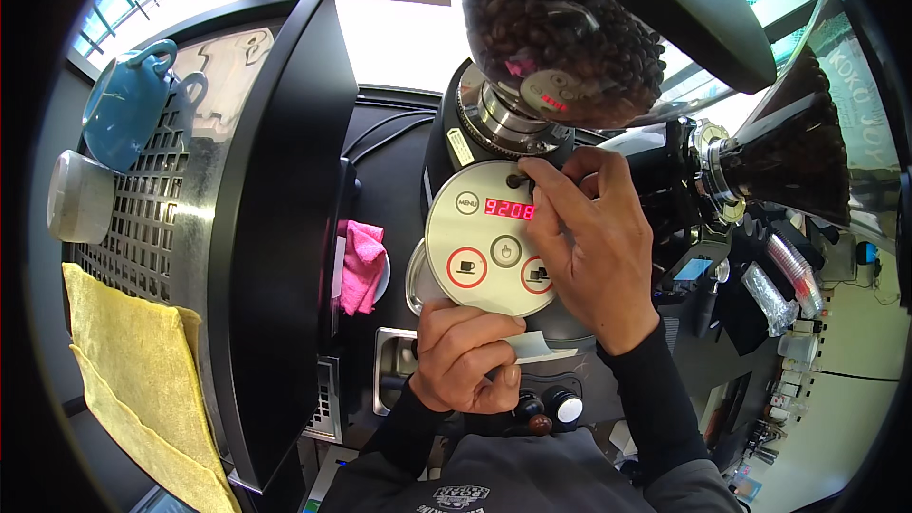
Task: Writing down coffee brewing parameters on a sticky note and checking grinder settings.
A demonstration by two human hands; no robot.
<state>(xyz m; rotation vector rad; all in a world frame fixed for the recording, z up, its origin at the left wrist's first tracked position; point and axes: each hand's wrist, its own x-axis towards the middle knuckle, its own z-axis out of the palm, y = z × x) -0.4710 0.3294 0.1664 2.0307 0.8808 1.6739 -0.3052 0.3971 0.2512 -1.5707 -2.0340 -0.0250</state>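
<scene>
A coffee grinder stands before me, its round silver control panel (442, 228) showing a lit red display and several buttons. My right hand (598, 242) is at the panel's upper right edge, thumb and forefinger pinched at a small black knob (514, 180). Just below the panel, my left hand (467, 356) has its fingers curled around a folded white paper (531, 347). Part of that paper is hidden by the fingers. Above the metal collar (509, 114), a clear hopper (563, 50) holds dark coffee beans.
A second grinder with a bean hopper (791, 149) stands at right. On the left, a black espresso machine (285, 228) carries a blue cup (125, 114), a white cup (80, 196) and a yellow cloth (135, 363). Between machine and grinder sits a pink cloth (362, 267). Tampers (566, 406) are near my body.
</scene>
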